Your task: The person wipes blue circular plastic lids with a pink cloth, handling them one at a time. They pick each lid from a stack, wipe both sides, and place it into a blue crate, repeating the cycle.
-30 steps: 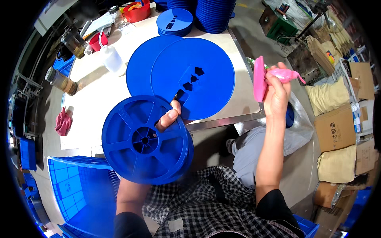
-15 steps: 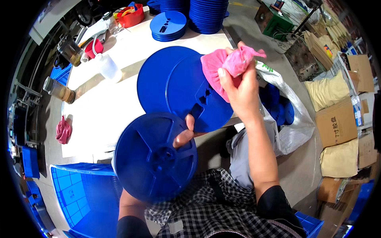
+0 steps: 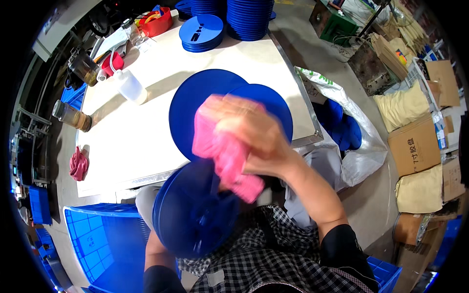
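A blue plastic reel [image 3: 188, 219] with a spoked hub is tilted over my lap. My left hand [image 3: 223, 188] grips it, mostly hidden behind the reel and the cloth, with its forearm coming up underneath. My right hand [image 3: 256, 132], smeared by motion, clutches a pink cloth [image 3: 220, 146] above the reel's upper right edge. Whether the cloth touches the reel I cannot tell. Behind the cloth, a large flat blue disc [image 3: 188, 107] lies on the table's near side, overlapped by another blue disc [image 3: 273, 105] at its right.
Tall stacks of blue discs [image 3: 249, 22] and a lower stack [image 3: 201, 31] occupy the white table's [image 3: 122, 161] far end. A squeeze bottle [image 3: 129, 87], jar [image 3: 72, 116] and crumpled cloth [image 3: 79, 164] are leftward. A blue crate [image 3: 88, 239] stands lower left, a white sack [image 3: 369, 163] right.
My right hand has swept the pink cloth down and left, from beyond the discs to over the reel. The reel has tilted, and the upper disc's cut-outs are now covered.
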A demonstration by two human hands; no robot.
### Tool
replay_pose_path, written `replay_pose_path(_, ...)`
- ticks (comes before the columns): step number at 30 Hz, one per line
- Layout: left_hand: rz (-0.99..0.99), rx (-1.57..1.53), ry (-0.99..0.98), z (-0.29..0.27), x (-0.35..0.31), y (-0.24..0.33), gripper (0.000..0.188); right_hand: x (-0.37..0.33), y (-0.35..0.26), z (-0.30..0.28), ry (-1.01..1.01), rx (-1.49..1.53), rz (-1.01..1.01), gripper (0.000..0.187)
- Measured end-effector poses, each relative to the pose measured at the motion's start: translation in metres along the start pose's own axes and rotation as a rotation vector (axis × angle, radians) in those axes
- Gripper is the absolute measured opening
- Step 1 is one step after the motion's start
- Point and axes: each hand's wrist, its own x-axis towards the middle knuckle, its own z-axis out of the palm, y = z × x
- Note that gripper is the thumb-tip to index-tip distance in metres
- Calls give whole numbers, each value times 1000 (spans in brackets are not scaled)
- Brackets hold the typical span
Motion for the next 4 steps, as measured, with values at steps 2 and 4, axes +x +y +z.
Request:
replay_pose_path(2,-55,80,88,16,2,-13,31,-7,12,6,5,39,-33,41)
replay_pose_path(4,-62,90,95,23,2,-18,32,-10,35,-14,104,0,320,44)
